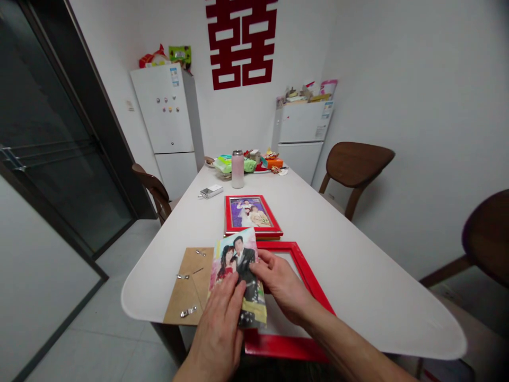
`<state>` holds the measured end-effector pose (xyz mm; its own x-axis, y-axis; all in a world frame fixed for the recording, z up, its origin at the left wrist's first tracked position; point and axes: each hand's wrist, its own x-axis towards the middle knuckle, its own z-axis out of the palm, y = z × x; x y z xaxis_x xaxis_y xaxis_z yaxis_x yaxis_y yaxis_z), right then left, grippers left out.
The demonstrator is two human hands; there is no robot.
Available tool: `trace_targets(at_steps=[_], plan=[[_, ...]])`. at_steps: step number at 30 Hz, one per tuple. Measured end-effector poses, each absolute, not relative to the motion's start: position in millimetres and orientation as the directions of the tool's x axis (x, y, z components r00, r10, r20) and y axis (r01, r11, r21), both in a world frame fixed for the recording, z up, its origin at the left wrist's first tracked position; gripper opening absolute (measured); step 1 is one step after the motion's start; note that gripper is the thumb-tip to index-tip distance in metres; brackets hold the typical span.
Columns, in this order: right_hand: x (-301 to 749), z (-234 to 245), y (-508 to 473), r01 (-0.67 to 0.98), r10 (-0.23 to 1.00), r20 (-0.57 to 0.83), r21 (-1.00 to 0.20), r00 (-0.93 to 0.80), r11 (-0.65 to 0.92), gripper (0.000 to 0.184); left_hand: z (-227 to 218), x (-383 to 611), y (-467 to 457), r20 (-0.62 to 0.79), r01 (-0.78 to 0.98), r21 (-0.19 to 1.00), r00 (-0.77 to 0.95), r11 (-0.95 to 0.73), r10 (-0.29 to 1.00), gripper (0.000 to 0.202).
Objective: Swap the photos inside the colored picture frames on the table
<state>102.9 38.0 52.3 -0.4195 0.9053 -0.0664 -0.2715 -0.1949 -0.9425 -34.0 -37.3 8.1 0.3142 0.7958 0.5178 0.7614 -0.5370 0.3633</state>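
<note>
Two hands gripped a couple's photograph (237,278), left hand (217,323) and right hand (280,284) fingers narrow on its edges; cardboard frame backing (189,286) lay just left of them, red picture frame (304,270) just right.

White table (358,276) with a pink-and-silver flask (237,170), small silver device (211,191) and plate of packaged snacks (259,171); two white refrigerators (167,122) topped with packages (165,55); brown wooden chairs (356,164); red paper-cut character (240,42) on the wall; dark glass door (51,159).
</note>
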Motion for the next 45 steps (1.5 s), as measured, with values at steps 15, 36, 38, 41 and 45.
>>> trace_targets(at_steps=[15, 36, 38, 41, 45], plan=[[154.6, 24.4, 46.7, -0.472, 0.971, -0.205, -0.849, -0.120, -0.238, 0.045, 18.7, 14.8, -26.5, -0.013, -0.360, 0.931, -0.202, -0.062, 0.979, 0.057], [177.4, 7.8, 76.4, 0.683, 0.991, 0.077, -0.719, -0.110, 0.132, 0.034, -4.3, 6.9, -32.3, 0.199, 0.786, 0.394, 0.434, -0.477, 0.879, 0.043], [175.8, 10.8, 73.9, 0.841, 0.988, 0.115, -0.520, -0.103, 0.148, 0.032, -4.2, 8.1, -31.1, 0.183, 0.801, 0.370, 0.434, -0.471, 0.882, 0.043], [173.1, 12.3, 69.5, 0.949, 0.989, 0.110, -0.289, -0.097, 0.126, 0.032, -7.7, 10.9, -29.8, 0.210, 0.807, 0.365, 0.414, -0.464, 0.886, 0.043], [172.0, 10.0, 67.5, 0.978, 0.987, 0.115, -0.165, -0.111, 0.129, 0.033, -9.9, 16.5, -28.2, 0.230, 0.818, 0.400, 0.346, -0.413, 0.910, 0.041]])
